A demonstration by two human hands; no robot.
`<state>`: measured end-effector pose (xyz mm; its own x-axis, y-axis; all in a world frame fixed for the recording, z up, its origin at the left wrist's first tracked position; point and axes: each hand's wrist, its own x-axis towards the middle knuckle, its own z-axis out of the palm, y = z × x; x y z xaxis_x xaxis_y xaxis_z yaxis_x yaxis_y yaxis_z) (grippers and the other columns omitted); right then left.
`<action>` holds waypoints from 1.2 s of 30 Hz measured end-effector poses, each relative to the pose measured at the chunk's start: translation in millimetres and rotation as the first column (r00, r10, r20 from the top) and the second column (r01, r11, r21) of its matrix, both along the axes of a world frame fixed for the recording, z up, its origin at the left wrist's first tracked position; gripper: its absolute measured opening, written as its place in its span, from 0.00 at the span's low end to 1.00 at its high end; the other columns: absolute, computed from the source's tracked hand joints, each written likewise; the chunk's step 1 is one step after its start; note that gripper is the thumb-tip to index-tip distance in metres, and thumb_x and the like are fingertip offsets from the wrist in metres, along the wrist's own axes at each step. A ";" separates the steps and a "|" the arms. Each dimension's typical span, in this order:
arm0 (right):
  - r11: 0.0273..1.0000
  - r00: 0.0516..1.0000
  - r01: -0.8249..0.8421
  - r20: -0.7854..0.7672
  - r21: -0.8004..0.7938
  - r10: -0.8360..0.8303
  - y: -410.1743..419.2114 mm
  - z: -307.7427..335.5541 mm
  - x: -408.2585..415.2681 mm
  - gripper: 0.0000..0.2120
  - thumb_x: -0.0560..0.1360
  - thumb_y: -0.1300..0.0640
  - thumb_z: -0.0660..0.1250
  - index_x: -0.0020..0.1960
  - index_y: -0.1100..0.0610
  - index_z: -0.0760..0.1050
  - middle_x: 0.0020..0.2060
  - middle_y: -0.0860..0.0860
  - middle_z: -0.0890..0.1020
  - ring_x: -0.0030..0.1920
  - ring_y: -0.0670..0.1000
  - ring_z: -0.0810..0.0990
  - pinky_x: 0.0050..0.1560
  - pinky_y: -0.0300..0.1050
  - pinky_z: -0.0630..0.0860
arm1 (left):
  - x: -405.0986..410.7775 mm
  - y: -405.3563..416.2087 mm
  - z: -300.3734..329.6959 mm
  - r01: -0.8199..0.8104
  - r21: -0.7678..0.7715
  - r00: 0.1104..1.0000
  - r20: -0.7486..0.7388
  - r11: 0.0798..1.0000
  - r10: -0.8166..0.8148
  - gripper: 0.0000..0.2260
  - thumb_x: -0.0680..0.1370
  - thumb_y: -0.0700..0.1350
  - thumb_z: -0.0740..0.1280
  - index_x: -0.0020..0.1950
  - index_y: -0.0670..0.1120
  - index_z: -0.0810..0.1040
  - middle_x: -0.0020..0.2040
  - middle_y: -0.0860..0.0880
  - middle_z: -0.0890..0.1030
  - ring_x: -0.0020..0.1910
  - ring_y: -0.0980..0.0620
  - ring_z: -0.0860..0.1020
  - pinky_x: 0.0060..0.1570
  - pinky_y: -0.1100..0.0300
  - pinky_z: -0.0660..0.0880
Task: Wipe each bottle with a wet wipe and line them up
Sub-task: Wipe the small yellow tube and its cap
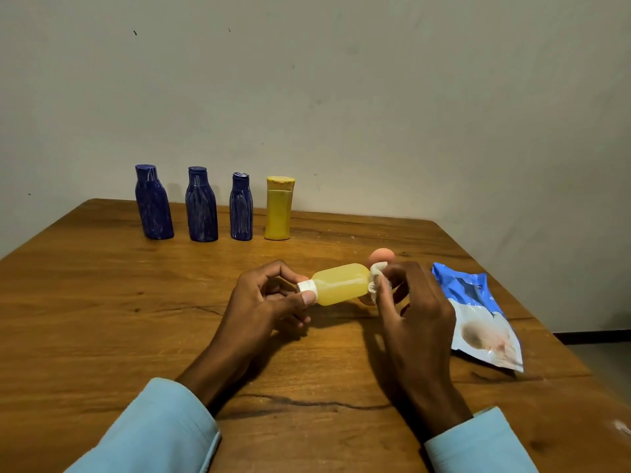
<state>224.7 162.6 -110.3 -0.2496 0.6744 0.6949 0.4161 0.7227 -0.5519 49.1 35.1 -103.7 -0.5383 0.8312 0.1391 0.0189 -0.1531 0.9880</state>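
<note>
A small pale yellow bottle (339,284) with a white cap lies sideways in the air above the table's middle. My left hand (269,302) pinches its cap end between thumb and fingers. My right hand (415,308) presses a folded white wet wipe (375,279) against the bottle's base. Behind my right hand, an orange-pink rounded object (382,256) peeks out, mostly hidden. At the back of the table stand three dark blue bottles (154,203) (201,204) (241,207) and a yellow bottle (279,208) in a row, upright and apart.
A blue and white wet wipe pack (478,312) lies flat at the right, close to my right hand. The wooden table (102,302) ends against a plain wall at the back, and its right edge runs diagonally past the pack.
</note>
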 end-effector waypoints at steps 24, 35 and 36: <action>0.985 0.986 -0.165 0.002 0.056 0.166 -14.9 7.9 3.4 0.10 0.79 0.61 0.71 0.58 0.51 0.77 0.47 0.45 0.80 0.47 0.43 0.79 0.44 0.40 0.78 | -2.7 -1.2 -1.5 -0.013 0.020 1.000 0.017 1.000 0.013 0.07 0.79 0.39 0.74 0.56 0.42 0.82 0.47 0.40 0.86 0.44 0.42 0.85 0.45 0.42 0.84; 0.974 0.976 -0.216 0.000 0.073 0.217 -18.9 9.7 1.9 0.10 0.78 0.63 0.73 0.57 0.53 0.81 0.52 0.44 0.81 0.53 0.38 0.78 0.49 0.26 0.72 | -1.8 -2.6 -0.1 -0.026 0.001 0.996 -0.085 1.000 0.026 0.08 0.78 0.38 0.76 0.55 0.46 0.84 0.51 0.45 0.86 0.48 0.45 0.87 0.42 0.55 0.85; 0.976 0.978 -0.206 -0.002 0.075 0.207 -18.4 9.5 2.5 0.10 0.78 0.63 0.73 0.58 0.53 0.81 0.52 0.44 0.81 0.53 0.39 0.78 0.49 0.26 0.72 | -1.5 -2.1 -0.8 -0.034 -0.004 0.993 -0.113 0.999 0.033 0.08 0.77 0.38 0.76 0.55 0.47 0.84 0.51 0.45 0.86 0.49 0.45 0.87 0.42 0.54 0.85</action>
<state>227.2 144.2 -100.7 -0.3710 0.5556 0.7440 0.2484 0.8314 -0.4970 47.6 33.0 -104.5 -0.5471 0.8138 0.1957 0.1351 -0.1449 0.9802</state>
